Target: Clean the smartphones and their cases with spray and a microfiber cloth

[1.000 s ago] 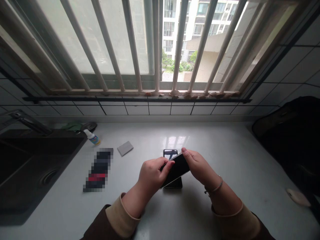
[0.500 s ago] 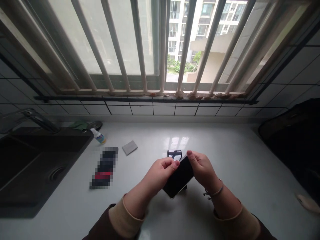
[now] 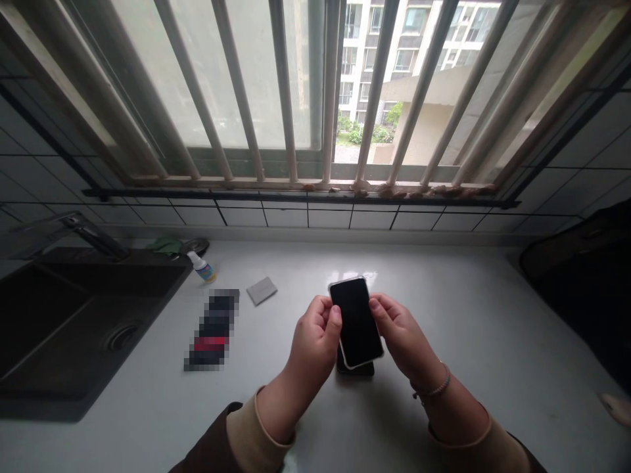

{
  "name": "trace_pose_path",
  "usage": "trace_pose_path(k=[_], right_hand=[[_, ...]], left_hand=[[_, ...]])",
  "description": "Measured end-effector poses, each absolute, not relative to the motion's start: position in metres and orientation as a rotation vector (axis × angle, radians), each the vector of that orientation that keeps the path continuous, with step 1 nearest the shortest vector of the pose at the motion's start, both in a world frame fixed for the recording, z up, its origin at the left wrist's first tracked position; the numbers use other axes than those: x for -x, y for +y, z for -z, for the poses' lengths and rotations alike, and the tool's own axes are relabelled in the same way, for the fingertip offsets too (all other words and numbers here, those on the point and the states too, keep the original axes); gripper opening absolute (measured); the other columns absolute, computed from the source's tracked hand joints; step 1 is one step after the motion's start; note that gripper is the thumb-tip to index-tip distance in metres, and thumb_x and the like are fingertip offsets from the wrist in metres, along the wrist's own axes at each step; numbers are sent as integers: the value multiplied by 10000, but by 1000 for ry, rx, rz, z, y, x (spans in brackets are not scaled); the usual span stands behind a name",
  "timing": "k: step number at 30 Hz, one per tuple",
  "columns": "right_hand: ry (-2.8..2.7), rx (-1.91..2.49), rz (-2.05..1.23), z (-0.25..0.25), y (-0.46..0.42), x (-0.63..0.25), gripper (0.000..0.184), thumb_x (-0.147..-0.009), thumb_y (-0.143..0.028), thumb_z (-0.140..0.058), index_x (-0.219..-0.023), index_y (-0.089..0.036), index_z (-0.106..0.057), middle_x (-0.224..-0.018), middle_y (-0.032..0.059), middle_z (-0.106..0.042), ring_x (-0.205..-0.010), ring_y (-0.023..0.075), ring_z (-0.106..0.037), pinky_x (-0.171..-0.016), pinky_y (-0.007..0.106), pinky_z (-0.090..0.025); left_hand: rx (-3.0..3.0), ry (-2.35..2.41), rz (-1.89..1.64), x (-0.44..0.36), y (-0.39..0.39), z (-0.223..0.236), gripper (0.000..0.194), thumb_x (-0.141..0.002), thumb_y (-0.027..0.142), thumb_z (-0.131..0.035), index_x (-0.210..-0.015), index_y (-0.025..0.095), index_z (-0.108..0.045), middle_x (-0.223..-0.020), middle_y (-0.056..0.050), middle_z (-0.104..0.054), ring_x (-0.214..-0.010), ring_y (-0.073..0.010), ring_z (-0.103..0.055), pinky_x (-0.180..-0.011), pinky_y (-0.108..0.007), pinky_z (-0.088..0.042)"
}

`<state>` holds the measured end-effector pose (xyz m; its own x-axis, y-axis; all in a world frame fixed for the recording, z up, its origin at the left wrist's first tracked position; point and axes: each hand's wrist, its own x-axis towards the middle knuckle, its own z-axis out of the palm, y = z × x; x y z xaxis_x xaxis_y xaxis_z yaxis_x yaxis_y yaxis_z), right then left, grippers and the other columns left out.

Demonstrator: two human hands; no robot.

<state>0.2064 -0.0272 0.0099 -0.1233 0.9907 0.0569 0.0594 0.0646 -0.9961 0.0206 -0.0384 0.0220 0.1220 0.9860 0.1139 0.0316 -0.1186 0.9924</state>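
A smartphone (image 3: 355,322) with a dark screen and a clear, pale-edged case is held upright between both hands. My left hand (image 3: 318,335) grips its left edge, thumb at the rim. On the opposite edge, my right hand (image 3: 401,332) is closed with the thumb near the upper side. Beneath it, a second dark phone (image 3: 355,369) lies on the white counter, mostly hidden by the held one. Farther left are a folded grey cloth (image 3: 262,290) and a small white spray bottle (image 3: 202,267).
On the left, a dark sink (image 3: 59,328) with a metal faucet (image 3: 96,235) is set into the counter (image 3: 468,295). A pixelated dark and red item (image 3: 211,332) lies beside it. A black bag-like object (image 3: 586,282) stands at the right. Behind runs a barred window (image 3: 290,98).
The held phone has turned from a slant to nearly upright, its screen now facing me. Both hands have shifted to its side edges. The view has moved slightly.
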Motion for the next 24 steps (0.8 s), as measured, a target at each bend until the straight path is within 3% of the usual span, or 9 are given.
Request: trace_pose_path(k=[4,9,12,24], right_hand=[[-1504,1217,-1165,-7,-30,-199,442,-1050,-604,-475,-980,-211,-665,-812,17,-653,-711,181,-586,-625,276,-476],[-1672,1293,-930,-3,-32,-200,432,-1077,-559,-435,-880,-228,-630,-708,-4,-601,-619,165,-531,-571,276,-402],[-1725,1296,-820,-3,-31,-204,433,-1081,-543,-430,-861,-230,-634,-671,-9,-581,-589,163,-518,-554,281,-376],[-1851,1343,-780,-12,-22,-226,454,-1065,-551,-458,-812,-228,-653,-643,-18,-558,-577,156,-507,-554,283,-368]], left_hand=[[-1169,1023,-1239,-17,-33,-17,315,-1001,514,-583,-987,200,-590,-886,-22,-674,-761,-157,-650,-696,-279,-544],[-1149,1088,-1191,-9,-25,-20,508,-1009,635,-481,-832,180,-619,-710,-19,-641,-617,-154,-630,-580,-273,-541],[-1196,1086,-1192,-6,-22,-19,520,-1015,635,-472,-796,184,-610,-665,-5,-618,-561,-134,-593,-545,-255,-509],[-1012,862,-1019,-5,-17,-15,550,-987,651,-528,-953,132,-704,-769,-87,-751,-671,-204,-726,-578,-301,-585]])
